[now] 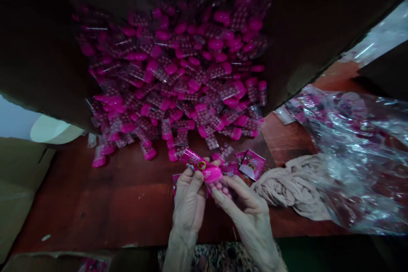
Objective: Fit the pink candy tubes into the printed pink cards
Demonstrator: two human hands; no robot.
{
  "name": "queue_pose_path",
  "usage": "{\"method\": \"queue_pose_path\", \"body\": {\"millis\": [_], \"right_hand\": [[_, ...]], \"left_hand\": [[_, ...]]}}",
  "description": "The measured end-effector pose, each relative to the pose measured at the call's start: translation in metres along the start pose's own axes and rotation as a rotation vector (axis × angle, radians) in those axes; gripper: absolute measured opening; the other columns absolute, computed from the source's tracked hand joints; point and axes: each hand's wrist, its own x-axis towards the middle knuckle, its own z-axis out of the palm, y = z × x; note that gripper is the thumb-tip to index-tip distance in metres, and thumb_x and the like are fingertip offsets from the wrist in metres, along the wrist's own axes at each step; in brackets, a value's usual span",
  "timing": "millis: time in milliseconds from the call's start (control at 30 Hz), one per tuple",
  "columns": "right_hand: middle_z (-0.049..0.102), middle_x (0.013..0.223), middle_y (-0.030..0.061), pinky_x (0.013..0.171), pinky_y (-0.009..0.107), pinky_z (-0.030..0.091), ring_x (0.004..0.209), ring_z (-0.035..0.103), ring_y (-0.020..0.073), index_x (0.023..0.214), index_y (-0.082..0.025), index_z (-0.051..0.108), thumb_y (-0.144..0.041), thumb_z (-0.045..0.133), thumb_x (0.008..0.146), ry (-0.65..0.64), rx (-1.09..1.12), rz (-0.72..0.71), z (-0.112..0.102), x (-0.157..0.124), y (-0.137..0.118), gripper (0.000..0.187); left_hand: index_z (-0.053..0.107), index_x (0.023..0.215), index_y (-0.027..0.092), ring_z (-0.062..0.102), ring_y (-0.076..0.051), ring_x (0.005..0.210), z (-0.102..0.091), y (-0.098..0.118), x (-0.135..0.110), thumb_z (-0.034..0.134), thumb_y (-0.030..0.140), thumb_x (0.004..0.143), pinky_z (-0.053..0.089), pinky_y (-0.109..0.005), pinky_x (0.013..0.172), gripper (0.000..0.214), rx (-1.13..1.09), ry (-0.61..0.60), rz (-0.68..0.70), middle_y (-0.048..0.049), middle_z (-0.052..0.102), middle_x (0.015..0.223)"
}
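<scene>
Over the front of the table, both my hands meet at one small clear tube of pink balls [224, 190] with a pink cap [213, 174]. My right hand [250, 208] pinches the clear end between thumb and fingers. My left hand [190, 197] grips a glossy pink printed wrapper [195, 160] at the cap end. Whether the wrapper goes around the cap or lies against it, I cannot tell. Similar flat wrappers [252, 165] lie just beyond my right hand, and another is partly hidden behind my left hand.
A big pile of capped tubes [178, 80] spills from a dark open box [296, 29] onto the red tabletop [105, 204]. At right lie a crumpled cloth [290, 185] and a clear plastic bag [360, 148] with pink prints. Cardboard [19, 187] stands at left, near a pale round object [54, 129].
</scene>
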Motion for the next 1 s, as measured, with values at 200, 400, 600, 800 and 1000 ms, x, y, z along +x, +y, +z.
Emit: {"method": "queue_pose_path", "body": {"millis": [200, 400, 600, 800, 1000], "right_hand": [[0.061, 0.082, 0.0024, 0.066, 0.022, 0.051, 0.071, 0.060, 0.0135, 0.108, -0.021, 0.064, -0.010, 0.060, 0.080, 0.040, -0.155, -0.296, 0.008, -0.003, 0.005, 0.030], [0.059, 0.082, 0.0016, 0.068, 0.025, 0.051, 0.076, 0.059, 0.0154, 0.099, -0.022, 0.068, -0.024, 0.062, 0.081, -0.110, -0.005, 0.042, 0.002, 0.004, 0.007, 0.019], [0.059, 0.081, 0.0001, 0.066, 0.023, 0.050, 0.073, 0.057, 0.0133, 0.098, -0.023, 0.071, -0.028, 0.068, 0.077, -0.203, 0.199, 0.204, -0.004, 0.011, -0.003, 0.022], [0.062, 0.083, 0.0019, 0.068, 0.027, 0.052, 0.075, 0.060, 0.0161, 0.101, -0.023, 0.070, -0.027, 0.064, 0.079, -0.133, 0.091, 0.111, 0.000, 0.005, 0.001, 0.023], [0.064, 0.082, 0.0025, 0.068, 0.025, 0.052, 0.073, 0.062, 0.0157, 0.102, -0.022, 0.068, -0.018, 0.062, 0.080, -0.007, -0.158, -0.153, 0.006, 0.001, 0.011, 0.023]], "left_hand": [[0.064, 0.087, 0.014, 0.066, -0.025, 0.092, -0.002, -0.001, 0.002, 0.078, 0.016, 0.060, 0.048, -0.039, 0.086, 0.030, 0.013, 0.047, 0.027, -0.0082, 0.074, 0.077], [0.065, 0.086, 0.014, 0.068, -0.024, 0.087, -0.002, -0.002, 0.003, 0.075, 0.019, 0.065, 0.049, -0.039, 0.085, 0.024, 0.031, -0.002, -0.018, -0.0085, 0.074, 0.083], [0.066, 0.098, 0.015, 0.061, -0.027, 0.104, -0.009, 0.002, 0.000, 0.075, 0.032, 0.066, 0.044, -0.038, 0.093, 0.037, 0.034, -0.141, 0.000, -0.0121, 0.071, 0.100], [0.065, 0.101, 0.014, 0.067, -0.019, 0.074, -0.006, -0.001, -0.003, 0.072, 0.032, 0.069, 0.050, -0.036, 0.079, 0.037, 0.093, -0.154, -0.040, -0.0145, 0.070, 0.103], [0.067, 0.075, 0.013, 0.065, -0.019, 0.069, -0.005, -0.012, 0.000, 0.073, 0.030, 0.066, 0.052, -0.034, 0.070, 0.019, 0.098, -0.017, -0.051, -0.0099, 0.073, 0.083]]}}
